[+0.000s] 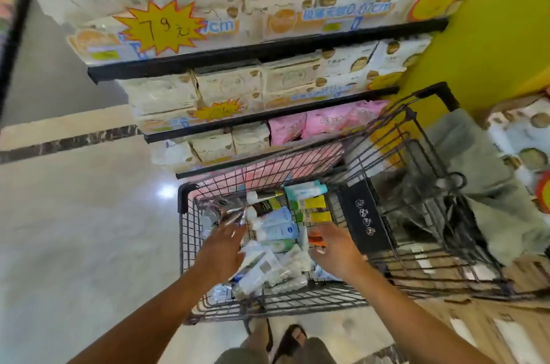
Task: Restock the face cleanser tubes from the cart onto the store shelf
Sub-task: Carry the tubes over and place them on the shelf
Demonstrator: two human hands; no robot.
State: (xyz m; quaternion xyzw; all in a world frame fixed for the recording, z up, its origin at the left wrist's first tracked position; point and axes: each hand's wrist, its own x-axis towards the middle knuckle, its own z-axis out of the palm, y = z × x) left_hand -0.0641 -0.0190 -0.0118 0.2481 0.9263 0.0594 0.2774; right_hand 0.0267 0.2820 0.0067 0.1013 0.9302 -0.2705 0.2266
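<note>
The cart (186,244) is matt black wire metal, with a smooth black plastic panel (363,215) on its right side. The tubes (276,226) in it are glossy plastic, and the silver tube (229,209) at far left shines like foil. The floor (74,229) is polished, glossy stone. The shelf rails (268,51) look like matt black metal. The packs (166,95) wear soft, faintly shiny film. The star tag (160,27) is yellow paper. The near-right boxes (476,325) are matt brown cardboard.

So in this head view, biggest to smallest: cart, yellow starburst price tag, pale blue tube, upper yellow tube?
1. cart
2. yellow starburst price tag
3. pale blue tube
4. upper yellow tube
The two tubes look close in size, so their order is unsure.
</note>
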